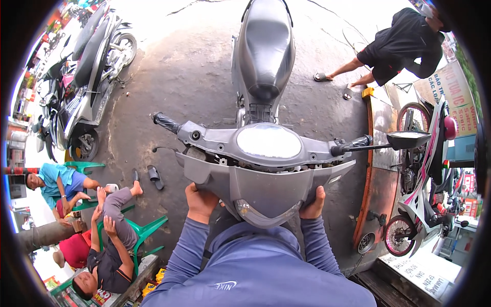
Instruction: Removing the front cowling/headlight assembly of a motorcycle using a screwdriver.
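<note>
A grey front handlebar cover point(266, 190) with a clear lens along its lower edge sits across the front of a motorbike. My left hand point(201, 199) grips its lower left side, fingers partly hidden under the panel. At the lower right side, my right hand point(312, 203) clasps the same cover, thumb up against it. A dark gap runs between this cover and the rear handlebar cover point(220, 137), which carries an oval dial point(268, 141). Black grips stand out at both ends, and a mirror point(408, 138) is on the right. Behind lies the grey seat point(266, 56).
Parked motorbikes point(84, 97) line the left side. Two people sit low on green chairs point(146, 230) at the lower left, near a loose sandal point(155, 177). A person in black point(401, 48) stands far right. A pink-and-white motorbike point(422, 179) is beside an orange-edged metal ramp point(376, 189).
</note>
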Demonstrator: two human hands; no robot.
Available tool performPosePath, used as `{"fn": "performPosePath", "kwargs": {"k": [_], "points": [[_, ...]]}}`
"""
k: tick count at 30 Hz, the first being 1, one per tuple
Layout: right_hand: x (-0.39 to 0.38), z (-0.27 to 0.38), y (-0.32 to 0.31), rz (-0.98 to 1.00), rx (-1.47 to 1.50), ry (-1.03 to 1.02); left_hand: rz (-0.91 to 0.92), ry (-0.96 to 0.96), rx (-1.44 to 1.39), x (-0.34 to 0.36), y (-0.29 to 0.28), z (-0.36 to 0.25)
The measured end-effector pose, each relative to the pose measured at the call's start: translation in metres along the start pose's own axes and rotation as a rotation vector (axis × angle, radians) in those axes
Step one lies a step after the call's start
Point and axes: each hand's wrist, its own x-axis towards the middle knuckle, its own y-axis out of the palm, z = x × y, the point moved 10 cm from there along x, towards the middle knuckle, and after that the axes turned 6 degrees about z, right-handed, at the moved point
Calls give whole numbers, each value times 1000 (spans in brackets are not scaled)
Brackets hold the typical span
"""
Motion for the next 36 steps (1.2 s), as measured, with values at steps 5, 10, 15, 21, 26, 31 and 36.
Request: {"fn": "performPosePath", "kwargs": {"k": [5,10,15,21,26,31,36], "points": [[-7,13,9,105,-5,-114,-16,121,13,-15,-85,-16],[-5,9,-17,167,20,-42,-124,127,131,-15,-78,-13],[-3,13,-10,206,-106,30,-59,123,227,-19,-97,-34],[-5,16,-6,96,-23,-2,-331,219,750,-7,-90,-56],[-11,24,12,53,-29,-17,-354,268,697,2,-47,-52],[-14,29,21,59,-45,-3,-245,237,890,-4,-64,-58],[-15,26,17,83,-88,24,-370,117,600,-2,-77,-49]]}}
